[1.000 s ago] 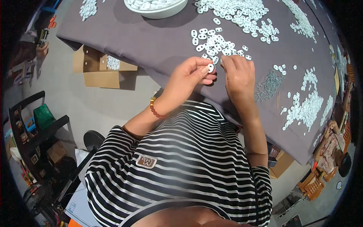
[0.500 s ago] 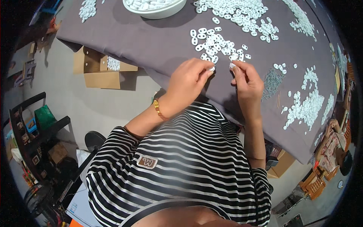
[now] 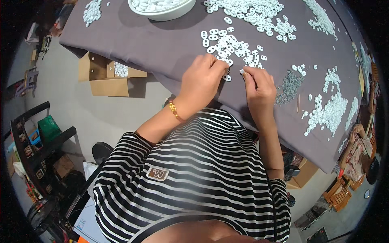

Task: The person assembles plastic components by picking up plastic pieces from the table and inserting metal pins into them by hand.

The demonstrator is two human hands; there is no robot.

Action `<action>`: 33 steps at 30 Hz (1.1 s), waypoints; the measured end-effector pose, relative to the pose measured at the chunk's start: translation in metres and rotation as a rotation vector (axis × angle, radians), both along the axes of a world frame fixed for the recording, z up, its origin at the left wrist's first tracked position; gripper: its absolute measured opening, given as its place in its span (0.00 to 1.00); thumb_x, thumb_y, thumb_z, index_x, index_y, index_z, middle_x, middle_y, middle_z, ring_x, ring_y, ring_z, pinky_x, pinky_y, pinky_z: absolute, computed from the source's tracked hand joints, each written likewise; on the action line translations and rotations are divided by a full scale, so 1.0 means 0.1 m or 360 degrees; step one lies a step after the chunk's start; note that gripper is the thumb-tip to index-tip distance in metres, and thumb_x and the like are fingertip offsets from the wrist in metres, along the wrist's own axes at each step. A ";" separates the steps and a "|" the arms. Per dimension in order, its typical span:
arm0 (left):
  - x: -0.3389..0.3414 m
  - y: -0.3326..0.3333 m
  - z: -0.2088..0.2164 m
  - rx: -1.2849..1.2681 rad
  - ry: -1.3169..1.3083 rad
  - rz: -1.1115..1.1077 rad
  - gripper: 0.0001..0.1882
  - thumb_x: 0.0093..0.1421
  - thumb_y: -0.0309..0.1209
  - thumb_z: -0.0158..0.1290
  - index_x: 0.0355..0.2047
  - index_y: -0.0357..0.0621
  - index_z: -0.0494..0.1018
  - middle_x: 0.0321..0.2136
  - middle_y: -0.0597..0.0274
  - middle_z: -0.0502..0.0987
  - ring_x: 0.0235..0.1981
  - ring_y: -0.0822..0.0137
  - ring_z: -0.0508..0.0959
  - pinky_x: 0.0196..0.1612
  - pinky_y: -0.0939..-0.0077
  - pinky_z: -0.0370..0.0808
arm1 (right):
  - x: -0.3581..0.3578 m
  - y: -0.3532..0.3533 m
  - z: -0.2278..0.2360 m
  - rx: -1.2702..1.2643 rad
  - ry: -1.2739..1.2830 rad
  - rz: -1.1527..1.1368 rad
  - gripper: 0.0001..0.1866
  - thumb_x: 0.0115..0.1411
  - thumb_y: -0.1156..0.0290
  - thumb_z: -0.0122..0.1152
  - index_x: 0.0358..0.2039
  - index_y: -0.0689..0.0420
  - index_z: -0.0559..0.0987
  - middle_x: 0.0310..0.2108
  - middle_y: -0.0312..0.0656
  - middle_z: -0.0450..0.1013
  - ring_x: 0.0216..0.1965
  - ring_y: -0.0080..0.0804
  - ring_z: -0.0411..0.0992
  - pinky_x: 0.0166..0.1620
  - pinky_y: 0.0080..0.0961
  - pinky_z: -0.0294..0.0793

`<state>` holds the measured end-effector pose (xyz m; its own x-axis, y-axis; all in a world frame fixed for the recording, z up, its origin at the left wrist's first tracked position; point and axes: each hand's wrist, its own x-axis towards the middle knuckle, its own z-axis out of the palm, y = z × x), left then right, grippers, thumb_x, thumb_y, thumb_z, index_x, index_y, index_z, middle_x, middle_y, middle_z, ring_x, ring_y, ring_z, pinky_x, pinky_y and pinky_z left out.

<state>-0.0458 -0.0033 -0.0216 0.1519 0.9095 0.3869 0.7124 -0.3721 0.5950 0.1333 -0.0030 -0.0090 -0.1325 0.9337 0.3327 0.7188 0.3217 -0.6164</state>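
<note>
My left hand (image 3: pixel 204 77) is at the near edge of a loose group of white two-holed oval pieces (image 3: pixel 227 42). Its fingers are drawn together, and whatever is between the tips is hidden. One white two-holed piece (image 3: pixel 227 78) shows just below those fingertips. To its right, my right hand (image 3: pixel 260 87) pinches a small white piece (image 3: pixel 242 71) between thumb and forefinger. A short gap separates the two hands. Beyond my right hand lies a heap of small grey pins (image 3: pixel 289 87), with a thin brown stick (image 3: pixel 298 103) beside it.
A white bowl (image 3: pixel 164 15) full of white pieces stands at the far side of the dark tablecloth (image 3: pixel 162 48). More white pieces lie in a large far pile (image 3: pixel 247 12) and a right-hand pile (image 3: pixel 328 113). An open cardboard box (image 3: pixel 109 85) sits below the table's left edge.
My left hand has shifted up toward the loose pieces; a white piece now lies below its fingertips. My right hand has moved slightly left, still pinching its white piece.
</note>
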 end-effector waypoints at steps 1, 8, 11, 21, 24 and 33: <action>0.00 0.01 -0.02 0.0029 -0.0015 -0.0017 0.08 0.51 0.24 0.59 0.32 0.47 0.76 0.27 0.63 0.71 0.31 0.59 0.73 0.31 0.67 0.73 | 0.00 0.01 -0.01 0.0079 -0.0039 0.0060 0.07 0.54 0.79 0.63 0.35 0.58 0.80 0.30 0.39 0.76 0.32 0.35 0.73 0.36 0.29 0.66; -0.02 0.03 -0.03 0.0059 -0.0062 -0.0048 0.06 0.52 0.24 0.58 0.29 0.44 0.71 0.26 0.61 0.69 0.30 0.57 0.72 0.31 0.64 0.71 | 0.01 0.00 -0.05 0.0137 -0.0080 0.0131 0.11 0.53 0.80 0.62 0.38 0.58 0.80 0.30 0.39 0.75 0.32 0.34 0.74 0.37 0.29 0.65; -0.03 0.02 0.00 0.0054 -0.0105 -0.0044 0.07 0.53 0.24 0.59 0.31 0.43 0.71 0.26 0.59 0.70 0.30 0.54 0.72 0.32 0.64 0.71 | 0.03 0.01 -0.01 0.0264 -0.0205 0.0129 0.12 0.54 0.81 0.61 0.40 0.58 0.80 0.30 0.41 0.75 0.33 0.35 0.74 0.37 0.30 0.66; 0.02 -0.15 0.15 -0.1174 -0.1568 -0.0183 0.09 0.64 0.27 0.51 0.43 0.36 0.72 0.33 0.63 0.77 0.33 0.76 0.76 0.35 0.81 0.75 | 0.19 -0.19 0.10 -0.0116 0.0034 -0.0252 0.10 0.57 0.80 0.59 0.40 0.59 0.80 0.32 0.43 0.75 0.32 0.38 0.72 0.38 0.31 0.71; 0.00 -0.14 0.12 -0.1241 -0.1650 -0.0211 0.10 0.64 0.27 0.52 0.45 0.38 0.74 0.32 0.64 0.76 0.33 0.75 0.76 0.36 0.81 0.76 | 0.29 -0.29 0.06 -0.0084 -0.0105 -0.0284 0.10 0.57 0.80 0.59 0.40 0.59 0.80 0.32 0.41 0.75 0.30 0.37 0.72 0.35 0.28 0.71; 0.03 -0.17 0.10 -0.0580 -0.0772 -0.0196 0.08 0.59 0.24 0.56 0.40 0.43 0.78 0.30 0.60 0.75 0.33 0.64 0.76 0.38 0.73 0.74 | 0.61 -0.58 -0.05 0.0100 0.0236 -0.0744 0.09 0.57 0.81 0.62 0.40 0.61 0.80 0.28 0.38 0.71 0.29 0.24 0.68 0.33 0.22 0.68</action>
<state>-0.0431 -0.0202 -0.0119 0.1486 0.9832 0.1058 0.2937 -0.1460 0.9447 0.1944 -0.0607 -0.0139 0.3485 0.8595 0.3739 0.7011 0.0257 -0.7126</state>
